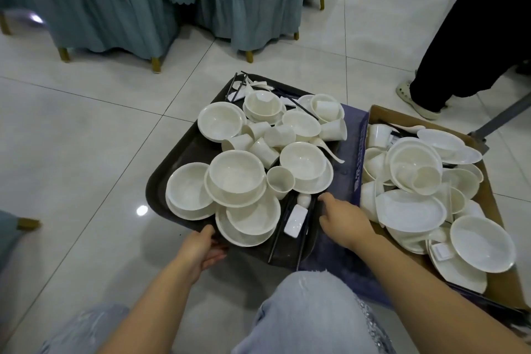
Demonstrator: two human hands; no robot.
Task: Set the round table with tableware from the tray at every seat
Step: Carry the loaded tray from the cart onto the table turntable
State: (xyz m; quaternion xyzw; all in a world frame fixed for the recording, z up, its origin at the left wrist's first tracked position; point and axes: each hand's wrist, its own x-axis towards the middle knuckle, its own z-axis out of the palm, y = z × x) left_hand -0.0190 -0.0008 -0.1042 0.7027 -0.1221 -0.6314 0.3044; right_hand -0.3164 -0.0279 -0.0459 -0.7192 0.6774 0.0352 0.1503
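Tableware crowds the tray on the floor; left hand grips its near edge, right hand its right edge, likely to lift it level.

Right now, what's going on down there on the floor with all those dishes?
A person crouches over a dark tray on the tiled floor, piled with white bowls, cups, spoons and chopsticks. The left hand grips the tray's near edge; the right hand holds its right side. It looks like the tray is about to be lifted. Beside it sits a cardboard box holding more white dishes. Chairs in teal covers stand behind.
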